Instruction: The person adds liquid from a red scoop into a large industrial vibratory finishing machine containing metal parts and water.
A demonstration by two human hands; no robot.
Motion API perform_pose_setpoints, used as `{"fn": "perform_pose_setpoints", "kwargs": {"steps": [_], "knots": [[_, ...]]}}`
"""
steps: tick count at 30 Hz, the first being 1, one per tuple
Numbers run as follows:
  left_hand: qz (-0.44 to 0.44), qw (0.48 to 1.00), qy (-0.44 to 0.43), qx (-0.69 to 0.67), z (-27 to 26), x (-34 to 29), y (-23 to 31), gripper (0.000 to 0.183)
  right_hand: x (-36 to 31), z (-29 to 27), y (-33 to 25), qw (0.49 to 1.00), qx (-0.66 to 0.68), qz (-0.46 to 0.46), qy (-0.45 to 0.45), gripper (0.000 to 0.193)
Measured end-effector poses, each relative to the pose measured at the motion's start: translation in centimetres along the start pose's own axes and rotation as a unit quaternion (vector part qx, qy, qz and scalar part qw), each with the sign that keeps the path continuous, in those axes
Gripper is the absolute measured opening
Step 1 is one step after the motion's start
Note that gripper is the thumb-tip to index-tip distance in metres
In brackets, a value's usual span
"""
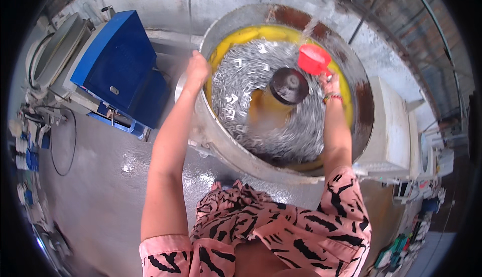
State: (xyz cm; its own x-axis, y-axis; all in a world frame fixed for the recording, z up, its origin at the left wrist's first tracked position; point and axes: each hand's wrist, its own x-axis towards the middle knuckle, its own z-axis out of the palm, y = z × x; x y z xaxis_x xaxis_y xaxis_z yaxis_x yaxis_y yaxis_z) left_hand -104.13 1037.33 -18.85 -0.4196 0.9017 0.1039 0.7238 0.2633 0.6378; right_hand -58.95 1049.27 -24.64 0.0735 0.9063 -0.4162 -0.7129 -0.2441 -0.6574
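My right hand point(329, 83) is closed round the handle of a red plastic mug point(314, 59), held over the right inner side of a big round metal tub point(216, 144). Its lining is yellow, and many small silvery metal pieces point(246, 66) fill the ring inside, partly smeared by motion. From the middle rises a yellowish post with a dark round cap point(289, 85). At the tub's left rim my left hand point(198, 70) is closed, close to the lower end of a thin dark cord point(190, 16). What its fingers grip cannot be made out.
Left of the tub stands a blue machine cabinet point(118, 66). A clear hose or water stream point(320, 13) comes down toward the tub's far right rim. A pale box-shaped unit point(389, 126) adjoins the right side. The grey floor point(110, 191) looks wet.
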Motion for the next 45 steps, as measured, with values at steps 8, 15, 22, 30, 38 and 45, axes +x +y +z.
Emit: {"fn": "perform_pose_setpoints", "kwargs": {"steps": [8,15,22,30,38,45], "knots": [[-0.023,0.998,-0.022,0.054,-0.6,0.0,-0.9,0.041,-9.1,0.0,-7.9,0.502,-0.808,-0.237,0.197,0.028],[-0.025,0.998,-0.036,0.051,0.2,0.7,-0.4,0.048,-14.3,2.7,-12.9,0.336,-0.937,-0.069,0.070,0.029],[0.044,0.997,-0.009,0.057,0.5,0.9,-2.2,0.035,-7.2,4.8,-6.7,0.881,-0.458,-0.100,0.061,0.018],[-0.009,1.000,0.022,0.001,0.7,0.1,-1.4,0.028,1.0,9.4,0.6,0.992,-0.035,0.120,-0.002,0.018],[-0.020,1.000,0.006,-0.002,0.2,0.2,-0.8,0.028,2.9,7.0,1.8,0.983,0.095,0.154,-0.016,0.017],[-0.020,0.999,-0.028,0.003,0.3,0.5,-1.1,0.034,0.7,5.3,-1.0,0.994,0.012,0.097,-0.042,0.018]]}}
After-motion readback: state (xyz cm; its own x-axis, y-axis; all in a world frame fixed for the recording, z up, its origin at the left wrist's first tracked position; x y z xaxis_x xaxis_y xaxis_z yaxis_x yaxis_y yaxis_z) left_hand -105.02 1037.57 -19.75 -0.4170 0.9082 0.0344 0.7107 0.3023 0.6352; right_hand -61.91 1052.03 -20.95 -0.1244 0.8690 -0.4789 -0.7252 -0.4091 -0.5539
